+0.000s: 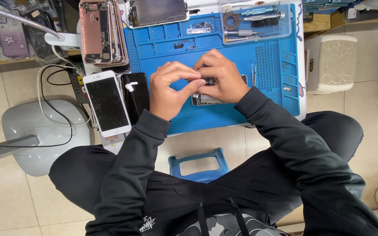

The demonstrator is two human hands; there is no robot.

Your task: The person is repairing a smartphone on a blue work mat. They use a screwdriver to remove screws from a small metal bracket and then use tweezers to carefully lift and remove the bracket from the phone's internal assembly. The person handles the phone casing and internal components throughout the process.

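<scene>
Clearly, an opened phone (206, 97) is being worked on near the front edge of the blue mat (241, 57), about at its middle, and it is mostly hidden under the two hands. The left hand (171, 89) is curled, with its fingertips pinched down on the upper part of the phone; the right hand (221, 76) is curled in the same way, and its fingertips meet those of the left over the same spot. Whether a small part or a tool is held between the fingers cannot be told, since the fingers cover it. Both wrists are bent downward and both forearms, in black sleeves, come in from the front edge and form a narrow angle. For this step to be done well, it is judged that the phone should be kept flat on the mat, the force should be kept light, and small parts should be moved only over the mat so that nothing is lost. Tweezers (253, 72) lie just beside the right hand, toward the right edge. A tool tray (259, 22) stands at the far right corner. A cracked white phone (106, 104) and a black phone (135, 94) lie off the left edge.
</scene>
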